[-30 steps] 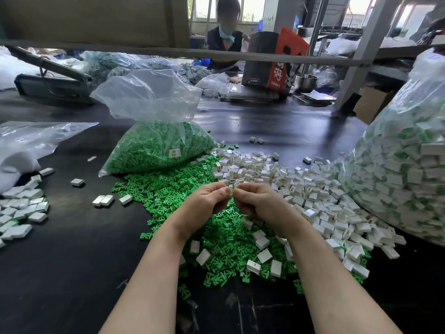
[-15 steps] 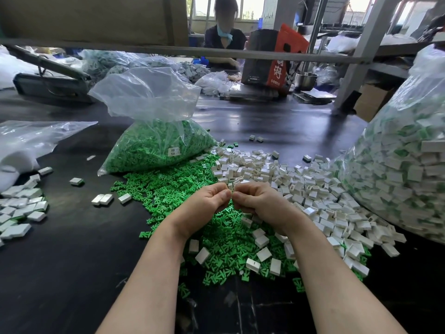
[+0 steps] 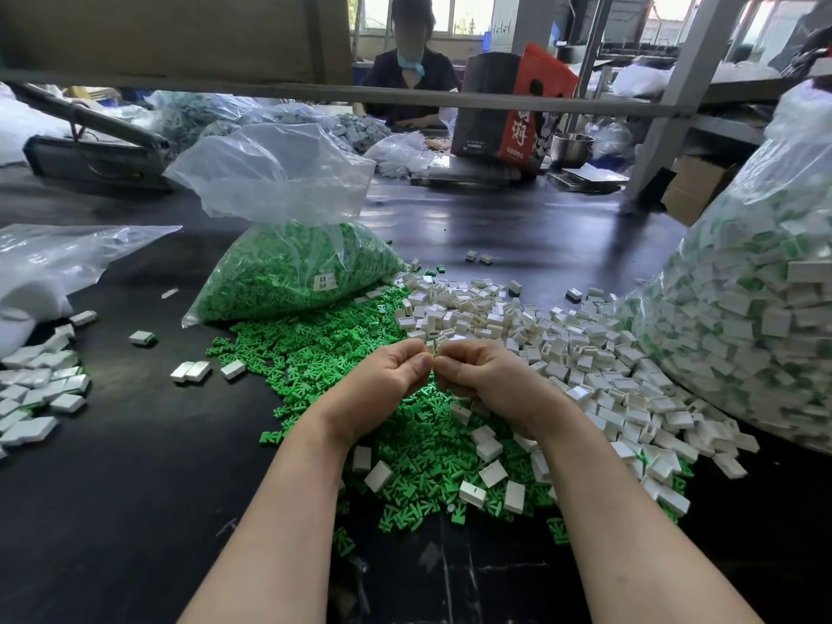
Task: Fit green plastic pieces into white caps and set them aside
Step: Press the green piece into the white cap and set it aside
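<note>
1. Left hand [image 3: 389, 376] and right hand [image 3: 488, 376] meet knuckle to knuckle above the loose parts, fingers of both curled tight. A sliver of a white cap [image 3: 433, 349] shows pinched between the fingertips; the green piece going into it is hidden by the fingers.
2. Step in hand, by my reading: pressing a green piece home into the cap. Cannot tell whether it is fully seated.
3. Next move likely calls for one hand to carry the finished cap left to the set-aside group [image 3: 40, 394], while the other picks fresh parts from below.
4. Directly under the hands: a spill of green pieces [image 3: 315, 358] on the dark surface [image 3: 112, 488], with the heap of white caps [image 3: 562, 353] overlapping it on the right.
5. Behind the spill, an open clear bag of green pieces [image 3: 288, 272]; at far right, a large clear bag of assembled caps [image 3: 743, 335].
6. Writing: a small label [image 3: 325, 281] on the green bag, print too small to read. A red and black box [image 3: 517, 110] further back bears white Chinese characters; I cannot read them with confidence.
</note>
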A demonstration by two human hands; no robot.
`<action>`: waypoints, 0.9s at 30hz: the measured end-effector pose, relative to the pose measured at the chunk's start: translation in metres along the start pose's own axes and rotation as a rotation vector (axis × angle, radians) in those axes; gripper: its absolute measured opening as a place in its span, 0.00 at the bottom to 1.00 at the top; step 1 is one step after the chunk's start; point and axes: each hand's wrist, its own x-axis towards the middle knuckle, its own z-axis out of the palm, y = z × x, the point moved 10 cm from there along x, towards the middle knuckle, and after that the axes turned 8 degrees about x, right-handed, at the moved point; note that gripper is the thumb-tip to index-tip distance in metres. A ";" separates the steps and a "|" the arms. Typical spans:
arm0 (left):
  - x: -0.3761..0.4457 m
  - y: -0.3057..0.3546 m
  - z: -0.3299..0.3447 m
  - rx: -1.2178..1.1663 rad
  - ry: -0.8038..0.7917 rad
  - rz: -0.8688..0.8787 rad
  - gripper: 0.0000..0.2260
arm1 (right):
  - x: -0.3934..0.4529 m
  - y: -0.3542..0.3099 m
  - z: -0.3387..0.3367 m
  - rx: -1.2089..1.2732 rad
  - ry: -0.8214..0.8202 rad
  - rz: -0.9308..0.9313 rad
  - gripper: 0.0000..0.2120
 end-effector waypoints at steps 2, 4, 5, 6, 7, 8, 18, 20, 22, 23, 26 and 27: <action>0.000 0.000 0.000 -0.006 0.006 -0.002 0.12 | 0.001 0.000 0.001 0.004 -0.006 -0.006 0.08; 0.000 -0.001 -0.001 -0.007 0.011 -0.002 0.12 | 0.002 0.001 0.001 0.004 -0.010 -0.012 0.09; 0.000 -0.002 -0.001 -0.007 0.013 -0.003 0.13 | 0.002 0.002 0.001 0.004 -0.012 -0.015 0.08; 0.000 -0.002 -0.001 -0.009 0.014 -0.003 0.13 | 0.002 0.002 0.001 0.000 -0.013 -0.020 0.08; 0.000 -0.003 -0.002 -0.009 0.015 -0.003 0.12 | 0.003 0.002 0.001 -0.010 -0.013 -0.023 0.09; 0.000 -0.003 -0.002 -0.007 0.014 -0.001 0.12 | 0.003 0.003 0.001 -0.023 -0.013 -0.025 0.10; 0.004 -0.008 -0.006 0.001 0.033 0.019 0.09 | 0.002 -0.001 -0.001 -0.077 -0.030 -0.062 0.10; 0.004 -0.007 -0.009 -0.010 0.057 0.037 0.09 | 0.000 -0.003 -0.001 -0.014 -0.028 -0.069 0.10; 0.004 -0.007 -0.012 -0.029 0.075 0.046 0.10 | -0.001 -0.004 -0.001 0.041 -0.034 -0.082 0.10; 0.003 -0.007 -0.013 -0.029 0.078 0.053 0.11 | -0.001 -0.004 0.000 0.059 -0.039 -0.083 0.10; 0.003 -0.003 -0.014 0.012 0.075 0.074 0.11 | 0.001 0.001 -0.002 0.088 -0.035 -0.062 0.14; 0.003 -0.003 -0.015 0.024 0.078 0.077 0.11 | 0.001 0.002 -0.004 0.098 -0.029 -0.057 0.17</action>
